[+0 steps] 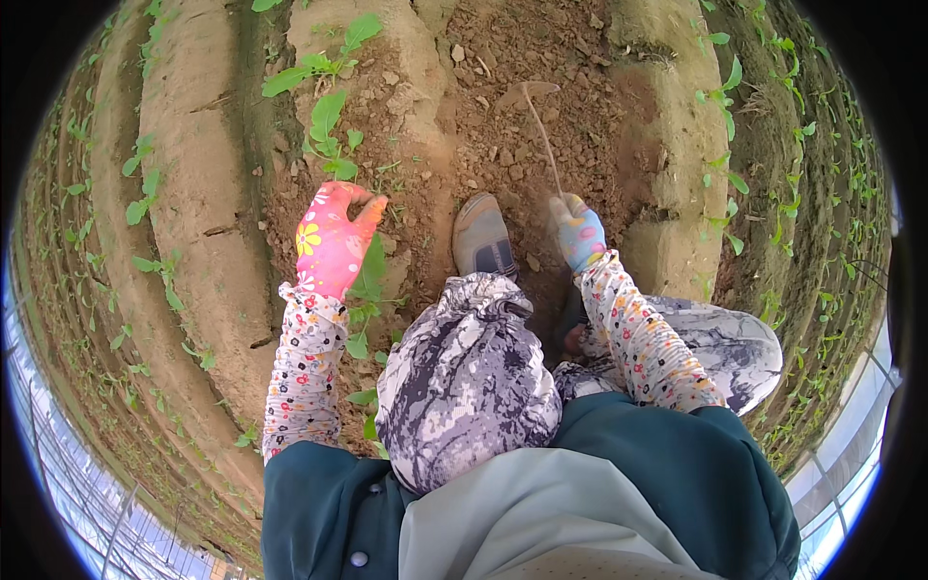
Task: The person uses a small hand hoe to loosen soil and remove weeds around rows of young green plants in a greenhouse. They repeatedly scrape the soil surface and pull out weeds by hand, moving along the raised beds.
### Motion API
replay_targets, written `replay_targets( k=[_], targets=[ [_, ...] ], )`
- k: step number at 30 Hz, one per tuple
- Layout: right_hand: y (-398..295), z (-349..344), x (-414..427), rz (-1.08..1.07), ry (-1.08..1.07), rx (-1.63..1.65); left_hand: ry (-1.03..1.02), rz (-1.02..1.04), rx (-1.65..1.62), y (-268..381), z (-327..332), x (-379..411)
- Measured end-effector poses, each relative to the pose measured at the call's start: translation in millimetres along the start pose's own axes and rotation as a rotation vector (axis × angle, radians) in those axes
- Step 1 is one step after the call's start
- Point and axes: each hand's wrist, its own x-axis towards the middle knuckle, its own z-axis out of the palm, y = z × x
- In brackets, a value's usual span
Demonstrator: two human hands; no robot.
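Observation:
My left hand (pixel 337 235), in a pink flowered glove, hangs low over the soil beside a row of leafy seedlings (pixel 328 127). Its thumb and forefinger curve towards each other around a gap; whether something small is pinched at the tips cannot be told. My right hand (pixel 580 230), in a light blue patterned glove, grips the lower end of a hand hoe's thin handle (pixel 544 138). The hoe's flat blade (pixel 528 92) lies farther ahead, over loose brown clods (pixel 518 156). Small weeds (pixel 395 170) lie or grow just right of my left hand's fingertips.
My shoe (pixel 483 235) stands on the soil between my hands. More seedlings (pixel 319 69) grow farther up the row, and others (pixel 370 268) beside my left wrist. Raised soil beds (pixel 192 145) run along the left, and another bed with seedlings (pixel 725 94) along the right.

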Motion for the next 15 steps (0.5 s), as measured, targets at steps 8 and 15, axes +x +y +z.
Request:
replay_targets(
  k=[8, 15],
  targets=[
    [3, -7, 23, -0.251, 0.209, -0.866, 0.035, -0.163, -0.153, 14, -22, -1],
    [-30, 27, 21, -0.757, -0.156, -1.097, 0.089, -0.27, -0.329, -15, -28, -2]
  ],
)
